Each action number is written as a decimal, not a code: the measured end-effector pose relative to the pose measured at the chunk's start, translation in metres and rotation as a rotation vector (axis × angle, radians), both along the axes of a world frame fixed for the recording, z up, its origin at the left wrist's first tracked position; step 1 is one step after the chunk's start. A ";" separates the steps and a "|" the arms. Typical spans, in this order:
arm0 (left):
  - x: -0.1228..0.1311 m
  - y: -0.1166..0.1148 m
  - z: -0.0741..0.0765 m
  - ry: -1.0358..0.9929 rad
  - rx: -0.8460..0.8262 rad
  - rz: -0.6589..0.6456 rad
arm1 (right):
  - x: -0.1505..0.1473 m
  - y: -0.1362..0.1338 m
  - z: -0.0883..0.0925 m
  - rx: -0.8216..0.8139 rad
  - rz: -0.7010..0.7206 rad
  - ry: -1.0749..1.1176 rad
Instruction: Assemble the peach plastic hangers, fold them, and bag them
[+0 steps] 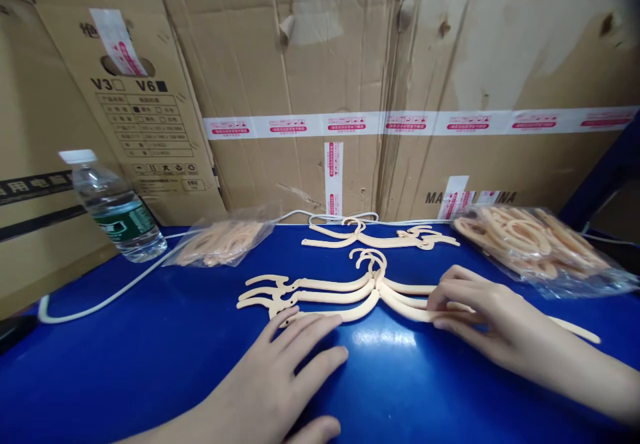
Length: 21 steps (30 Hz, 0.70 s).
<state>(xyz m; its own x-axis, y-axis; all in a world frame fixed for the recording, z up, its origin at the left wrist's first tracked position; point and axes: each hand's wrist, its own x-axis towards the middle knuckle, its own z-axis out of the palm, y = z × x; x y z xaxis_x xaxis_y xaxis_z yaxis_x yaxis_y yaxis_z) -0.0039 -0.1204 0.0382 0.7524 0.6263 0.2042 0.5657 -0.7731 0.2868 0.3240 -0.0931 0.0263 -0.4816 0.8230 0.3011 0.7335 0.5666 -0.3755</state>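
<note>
Cardboard boxes (305, 57) are standing at 12 o'clock | blue table (150, 344) is spreading beneath | beige hangers (379, 285) are lying grouped at centre | bagged hangers (523, 234) are resting at 2 o'clock | spread left hand (265, 374) is touching the nearest beige hanger at 8 o'clock | right hand (500, 314) is pinching a beige hanger at 4 o'clock

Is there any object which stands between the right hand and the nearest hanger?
Nothing visible stands in the way: the right hand pinches the right side of the nearest hanger. The left hand is at its other end, not between them.
</note>
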 end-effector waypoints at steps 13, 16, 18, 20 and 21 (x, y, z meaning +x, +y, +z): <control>-0.001 0.002 -0.009 -0.039 0.001 0.068 | 0.002 0.007 -0.010 0.101 -0.037 -0.159; -0.001 0.005 -0.004 0.009 -0.052 0.039 | 0.003 0.009 -0.011 0.156 -0.062 -0.179; -0.001 0.007 -0.002 0.000 -0.069 0.049 | 0.003 0.010 -0.010 0.185 -0.069 -0.174; -0.001 0.008 -0.001 -0.027 -0.083 0.059 | 0.003 0.011 -0.010 0.217 -0.074 -0.162; -0.001 0.009 -0.001 -0.038 -0.087 0.065 | 0.003 0.012 -0.010 0.229 -0.077 -0.159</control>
<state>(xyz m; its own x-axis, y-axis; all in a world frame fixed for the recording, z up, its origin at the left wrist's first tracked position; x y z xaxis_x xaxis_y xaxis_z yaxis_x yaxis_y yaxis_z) -0.0053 -0.1115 0.0369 0.7024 0.6899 0.1750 0.6012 -0.7066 0.3732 0.3269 -0.0813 0.0161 -0.4763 0.7782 0.4093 0.8170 0.5638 -0.1212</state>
